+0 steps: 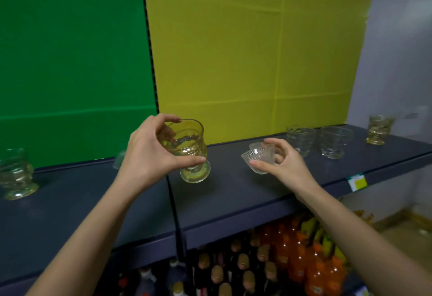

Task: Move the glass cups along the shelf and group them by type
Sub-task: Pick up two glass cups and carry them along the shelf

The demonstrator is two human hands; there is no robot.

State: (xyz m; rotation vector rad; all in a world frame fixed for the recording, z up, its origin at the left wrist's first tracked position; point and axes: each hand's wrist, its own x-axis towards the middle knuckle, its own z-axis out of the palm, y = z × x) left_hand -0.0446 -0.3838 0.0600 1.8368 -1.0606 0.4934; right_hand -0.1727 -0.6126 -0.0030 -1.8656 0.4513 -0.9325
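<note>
Both forearms are reaching up and forward over the near edge of the dark shelf [233,200]. The left hand [149,153] is curling around a yellow-tinted footed glass [189,150], thumb pressing below the bowl and fingers hooking over the far rim; the glass is tilting, and whether its foot is touching the shelf cannot be told. To its right, the right hand [285,162] is pinching a small ribbed clear cup [258,156] between thumb and bent fingers, holding it tipped leftward above the shelf. Farther right, two clear tumblers [301,139] [334,141] are standing just beside each other, with another yellow-tinted footed glass [378,129] at far right. A matching tinted glass [16,174] is standing at far left.
</note>
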